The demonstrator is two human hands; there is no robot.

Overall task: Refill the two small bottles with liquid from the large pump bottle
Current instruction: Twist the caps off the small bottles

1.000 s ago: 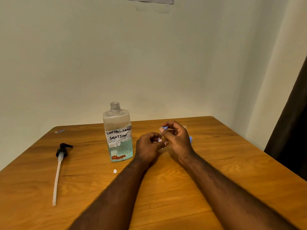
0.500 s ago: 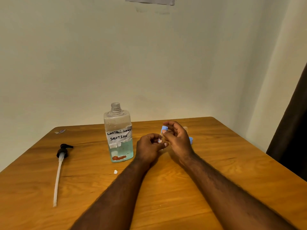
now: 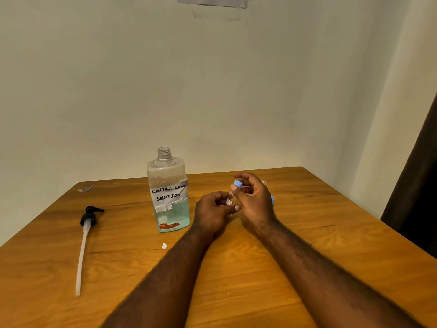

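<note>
A small bottle point(image 3: 229, 201) is held over the tabletop point(image 3: 307, 233), enclosed by the curled left grip point(image 3: 212, 210); a blue cap point(image 3: 237, 184) is pinched in the right grip point(image 3: 255, 201) just above it. The large bottle point(image 3: 168, 192) — neck uncapped — is stood beside the left grip, its pump point(image 3: 88, 217) laid well apart.

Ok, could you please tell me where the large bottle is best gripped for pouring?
Probably the large bottle round its flat-sided middle, at the taped label, from the side nearest the left hand; it stands upright, neck open.
</note>
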